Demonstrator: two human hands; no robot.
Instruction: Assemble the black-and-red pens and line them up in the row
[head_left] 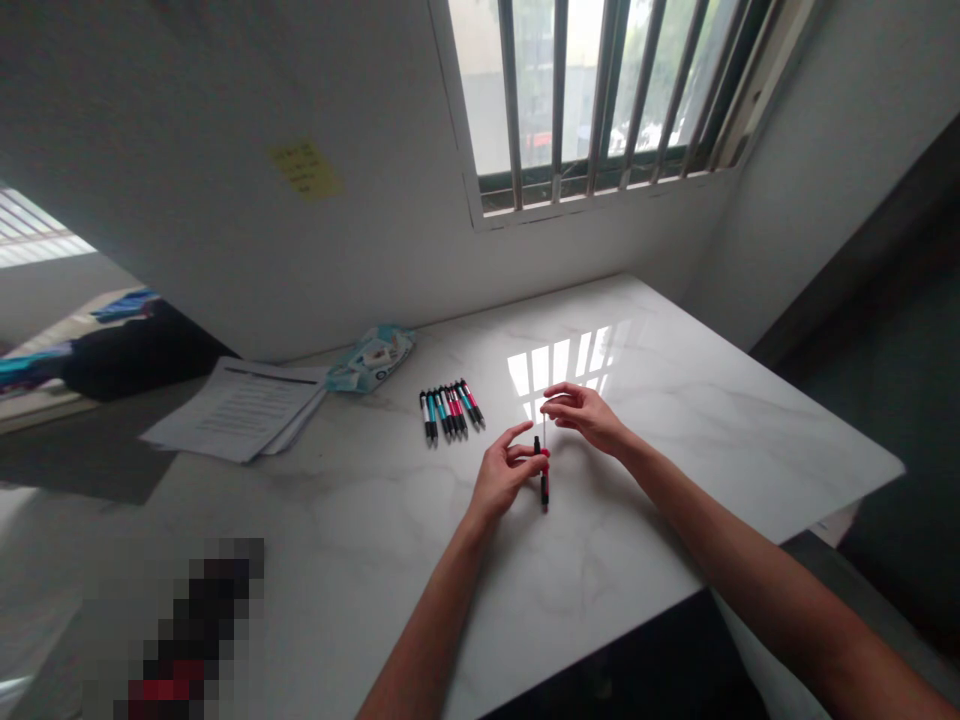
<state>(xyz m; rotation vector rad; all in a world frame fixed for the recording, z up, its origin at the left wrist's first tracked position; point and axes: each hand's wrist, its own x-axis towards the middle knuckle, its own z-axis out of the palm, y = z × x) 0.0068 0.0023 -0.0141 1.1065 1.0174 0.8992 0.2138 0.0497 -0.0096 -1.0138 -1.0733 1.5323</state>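
My left hand (504, 474) is closed on a red and black pen body (544, 488), with its thumb and fingers at the upper part and the index finger stretched forward. The pen body points toward me over the white table. Just to the right and farther forward, my right hand (589, 415) pinches a thin stick (544, 430) that looks like a pen refill. Its lower end meets the pen body near my left fingertips; whether it sits inside cannot be made out. To the left lies a row of several click pens (450, 410) in white, blue and red with black grips.
The marble-patterned table (637, 560) has its right corner beyond my right arm. A blue wet-wipe packet (373, 358) and printed papers (244, 408) lie at the back left. Above are a barred window (592, 100) and a yellow sticky note (306, 170). The lower left is pixelated.
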